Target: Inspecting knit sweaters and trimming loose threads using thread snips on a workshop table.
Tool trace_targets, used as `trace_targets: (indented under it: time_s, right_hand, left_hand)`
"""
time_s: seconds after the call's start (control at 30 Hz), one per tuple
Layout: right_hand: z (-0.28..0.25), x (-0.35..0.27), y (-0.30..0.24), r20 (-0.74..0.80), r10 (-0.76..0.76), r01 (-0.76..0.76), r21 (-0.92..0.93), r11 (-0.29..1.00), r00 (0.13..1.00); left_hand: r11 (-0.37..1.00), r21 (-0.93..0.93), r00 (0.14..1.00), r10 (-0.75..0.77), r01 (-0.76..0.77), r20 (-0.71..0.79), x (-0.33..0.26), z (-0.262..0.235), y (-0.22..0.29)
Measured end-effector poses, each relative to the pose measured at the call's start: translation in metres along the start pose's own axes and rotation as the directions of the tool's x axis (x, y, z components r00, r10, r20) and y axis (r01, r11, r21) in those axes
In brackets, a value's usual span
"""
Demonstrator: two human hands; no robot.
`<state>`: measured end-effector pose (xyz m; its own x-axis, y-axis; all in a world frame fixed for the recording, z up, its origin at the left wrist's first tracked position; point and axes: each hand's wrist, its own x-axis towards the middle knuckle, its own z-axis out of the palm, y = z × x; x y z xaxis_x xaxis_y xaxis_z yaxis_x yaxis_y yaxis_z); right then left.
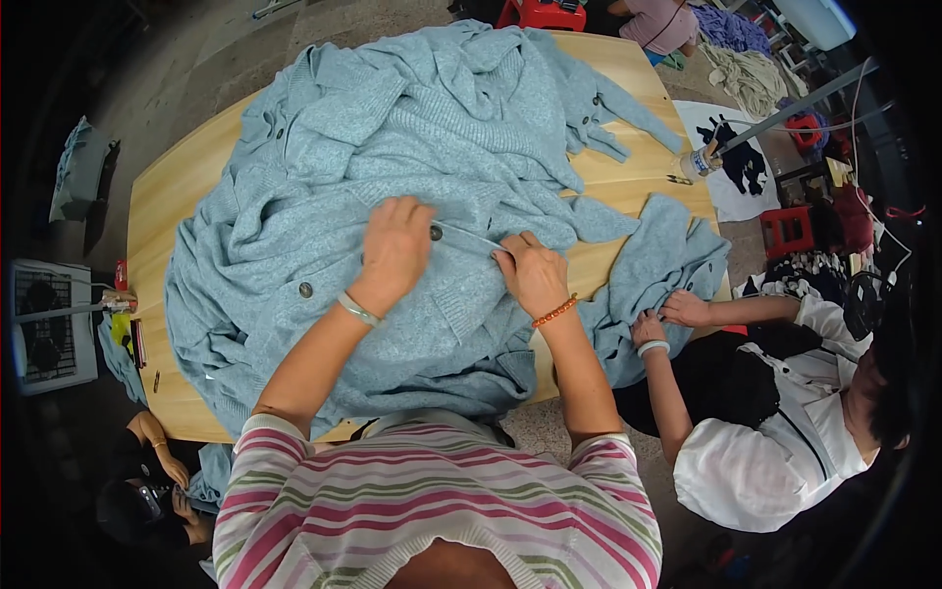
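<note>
A light blue-grey knitted cardigan [402, 324] with dark buttons lies in front of me, on a big heap of the same knitwear [442, 118]. My left hand [397, 245] is closed on its front edge, right beside a dark button [436, 233]. Some of that hand's fingertips are hidden in the fabric. Further right, my right hand [535, 275] pinches the same edge between thumb and fingers. The strip of edge between both hands looks drawn straight. Another dark button [305, 290] shows left of my left wrist.
The wooden table [157, 226] carries the heap. At right, a co-worker's hands [667, 319] handle another blue-grey garment [657, 255]. A second person [157, 481] works at lower left. A metal pole [795, 103] rises at the table's right edge, and red stools [785, 231] stand beyond.
</note>
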<state>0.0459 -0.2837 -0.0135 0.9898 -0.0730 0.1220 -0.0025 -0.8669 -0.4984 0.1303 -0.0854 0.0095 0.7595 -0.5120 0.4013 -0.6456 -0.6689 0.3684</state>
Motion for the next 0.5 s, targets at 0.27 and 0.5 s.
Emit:
trace_targets:
  time_s: [0.27, 0.5]
  right_hand:
    - [0.008, 0.005, 0.004, 0.021, -0.027, 0.025, 0.099, 0.995, 0.999]
    - [0.004, 0.000, 0.020, 0.047, 0.047, -0.048, 0.023, 0.999, 0.998]
  left_hand:
    - [0.997, 0.054, 0.963, 0.031, -0.047, 0.267, 0.042, 0.062, 0.040]
    - [0.998, -0.001, 0.951, 0.067, -0.070, 0.301, 0.026, 0.075, 0.013]
